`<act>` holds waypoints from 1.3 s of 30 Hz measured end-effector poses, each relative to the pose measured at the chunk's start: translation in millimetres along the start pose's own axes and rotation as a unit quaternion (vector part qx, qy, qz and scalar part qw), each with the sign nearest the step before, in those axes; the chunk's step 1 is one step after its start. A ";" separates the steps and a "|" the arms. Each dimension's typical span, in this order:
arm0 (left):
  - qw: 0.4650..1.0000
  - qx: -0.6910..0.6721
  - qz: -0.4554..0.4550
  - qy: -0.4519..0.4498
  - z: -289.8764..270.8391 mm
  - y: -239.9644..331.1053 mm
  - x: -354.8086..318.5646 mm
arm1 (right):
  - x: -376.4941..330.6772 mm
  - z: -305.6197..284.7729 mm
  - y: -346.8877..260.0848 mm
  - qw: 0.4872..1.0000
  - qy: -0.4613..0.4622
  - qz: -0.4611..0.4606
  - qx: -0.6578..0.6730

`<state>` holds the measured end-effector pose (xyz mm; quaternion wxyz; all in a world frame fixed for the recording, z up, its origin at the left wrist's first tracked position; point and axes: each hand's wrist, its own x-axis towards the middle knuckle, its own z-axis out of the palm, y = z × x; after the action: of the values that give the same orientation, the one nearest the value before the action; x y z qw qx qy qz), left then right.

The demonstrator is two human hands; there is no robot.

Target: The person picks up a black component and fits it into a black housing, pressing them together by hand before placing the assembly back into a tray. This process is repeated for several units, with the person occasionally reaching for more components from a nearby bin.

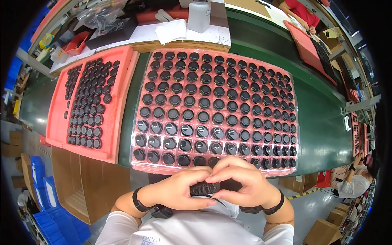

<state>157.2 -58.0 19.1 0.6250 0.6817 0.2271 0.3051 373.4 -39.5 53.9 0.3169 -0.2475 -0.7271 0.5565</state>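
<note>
My left hand (pixel 177 191) is closed round a short row of black ridged round parts (pixel 204 189), held in front of my chest at the table's near edge. From the other side my right hand (pixel 245 183) closes in, its curled fingertips meeting the left ones on those parts. The fingers hide some of the parts. Just beyond my hands lies a clear plastic tray (pixel 135 153) with rows of pockets, most showing a black round cap-like part (pixel 217 118). Some parts in its nearer rows look glossier.
To the left, a pink foam tray (pixel 57 118) holds many loose black parts. Behind stand a translucent bottle (pixel 199 16) and a white cloth (pixel 170 32) on a white shelf. Cardboard boxes (pixel 102 183) and blue bins (pixel 61 226) are low left. Other people work at right.
</note>
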 end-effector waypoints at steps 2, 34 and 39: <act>1.000 0.025 -0.002 -0.007 2.9 0.2 3.7 | -5.6 1.5 -1.2 1.000 0.008 0.010 -0.017; 0.976 -0.188 -0.044 0.104 -8.9 -2.3 -8.5 | 4.1 -53.7 -5.7 0.882 0.105 0.064 -0.455; 0.969 -0.170 -0.045 0.175 -2.3 4.0 2.2 | 6.0 -11.7 -18.6 0.950 0.077 -0.031 -0.301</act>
<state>156.8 -55.3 23.4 0.6954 0.4906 0.3083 0.4250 377.8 -32.4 75.1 0.2997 -0.3507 -0.8418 0.2804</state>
